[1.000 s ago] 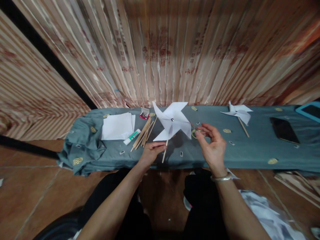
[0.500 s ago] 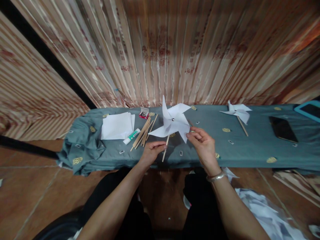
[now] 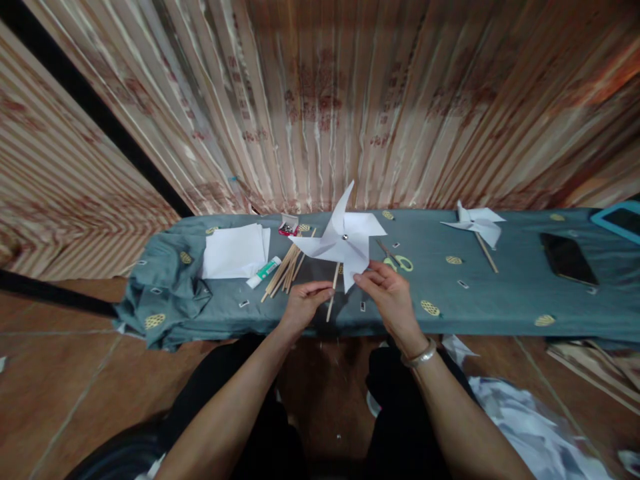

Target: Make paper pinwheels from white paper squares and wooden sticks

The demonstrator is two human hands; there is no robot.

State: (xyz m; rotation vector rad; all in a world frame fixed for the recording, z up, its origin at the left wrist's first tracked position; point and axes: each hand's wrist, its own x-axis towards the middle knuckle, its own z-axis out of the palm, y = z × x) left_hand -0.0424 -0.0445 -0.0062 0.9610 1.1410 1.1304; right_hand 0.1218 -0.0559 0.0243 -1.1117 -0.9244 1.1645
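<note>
A white paper pinwheel (image 3: pixel 354 243) with a metal pin at its centre is held up over the cloth. My left hand (image 3: pixel 303 307) pinches its thin wooden stick (image 3: pixel 331 303) between thumb and fingers. At the lower blade, my right hand (image 3: pixel 390 297) has its thumb and fingers closed on the paper tip. Left of the pinwheel lie loose wooden sticks (image 3: pixel 284 272), a glue stick (image 3: pixel 263 272) and a small open red box (image 3: pixel 289 225) of pins. Green-handled scissors (image 3: pixel 403 263) rest on the cloth beyond my right hand.
A stack of white paper (image 3: pixel 234 252) sits on the left of the cloth-covered table (image 3: pixel 505 300). Another pinwheel (image 3: pixel 480 221), a dark phone (image 3: pixel 569 257) and a blue-edged device (image 3: pixel 623 219) lie to the right. White paper pieces (image 3: pixel 530 420) fill a bag on the floor.
The pinwheel's blades have turned clockwise. My right hand has moved left and slightly down with the blade tip, uncovering the scissors. My left hand stays on the stick.
</note>
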